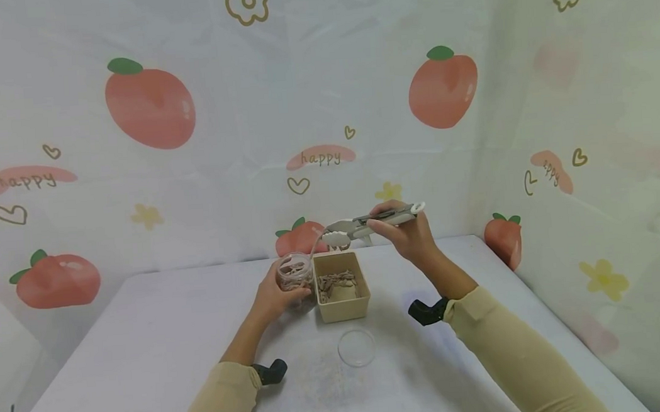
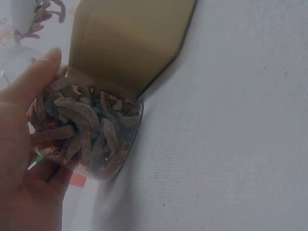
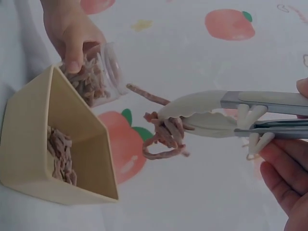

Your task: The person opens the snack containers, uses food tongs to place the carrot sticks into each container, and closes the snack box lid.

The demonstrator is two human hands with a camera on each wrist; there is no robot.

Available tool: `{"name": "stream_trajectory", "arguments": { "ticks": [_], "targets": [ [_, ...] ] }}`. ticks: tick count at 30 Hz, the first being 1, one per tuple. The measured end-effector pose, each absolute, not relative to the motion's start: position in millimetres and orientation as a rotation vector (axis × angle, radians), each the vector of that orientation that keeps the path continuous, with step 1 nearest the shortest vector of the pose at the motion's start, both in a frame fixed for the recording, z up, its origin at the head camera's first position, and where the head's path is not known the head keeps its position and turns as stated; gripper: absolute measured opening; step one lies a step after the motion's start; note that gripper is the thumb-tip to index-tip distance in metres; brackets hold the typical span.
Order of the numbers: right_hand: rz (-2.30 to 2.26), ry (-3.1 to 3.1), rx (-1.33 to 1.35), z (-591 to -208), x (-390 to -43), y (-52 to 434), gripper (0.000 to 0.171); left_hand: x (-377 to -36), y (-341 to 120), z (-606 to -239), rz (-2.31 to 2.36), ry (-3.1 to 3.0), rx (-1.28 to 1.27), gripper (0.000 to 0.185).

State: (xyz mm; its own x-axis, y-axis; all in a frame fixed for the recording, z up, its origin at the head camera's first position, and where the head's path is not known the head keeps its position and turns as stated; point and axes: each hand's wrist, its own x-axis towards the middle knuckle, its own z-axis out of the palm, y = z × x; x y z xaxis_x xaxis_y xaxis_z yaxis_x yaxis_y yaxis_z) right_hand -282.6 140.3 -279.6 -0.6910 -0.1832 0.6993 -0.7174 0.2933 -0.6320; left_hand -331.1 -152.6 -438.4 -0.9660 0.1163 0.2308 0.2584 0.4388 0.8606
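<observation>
My left hand [image 1: 274, 294] grips a clear jar [image 2: 91, 127] that stands against the left side of a beige box. Brownish, twisted dried strips [image 2: 79, 115] fill much of it, and its mouth is uncovered. In my right hand [image 1: 402, 230] is a pair of tongs [image 1: 373, 221] with white scalloped tips and grey handles. Between those tips a small clump of strips [image 3: 168, 132] is pinched, held in the air above the box. The open beige box [image 1: 343, 312] has more strips [image 3: 61, 156] lying on its bottom.
A round clear lid [image 1: 356, 348] lies on the white table [image 1: 174, 341] in front of the box. Behind the table hangs a white curtain [image 1: 228, 111] printed with fruit and flowers. Each wrist wears a black device [image 1: 427, 312].
</observation>
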Motion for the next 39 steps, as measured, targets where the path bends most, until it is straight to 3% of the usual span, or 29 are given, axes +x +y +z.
{"name": "stream_trajectory", "arguments": {
  "ticks": [18,29,39],
  "targets": [
    [1.507,-1.91,0.947,-271.0,-283.8,112.0,0.014,-330.5,-155.7,-438.8,-1.532,-2.581,-0.333,0.098],
    [1.616,-1.84,0.959,-296.4,-309.7,97.3,0.013,-331.4,-155.8,-439.8,-1.622,-2.532,-0.372,0.097],
    [1.655,-1.95,0.762,-297.6,-292.0,81.9,0.016,-331.3,-155.0,-438.8,-1.569,-2.581,-0.312,0.1]
  ]
}}
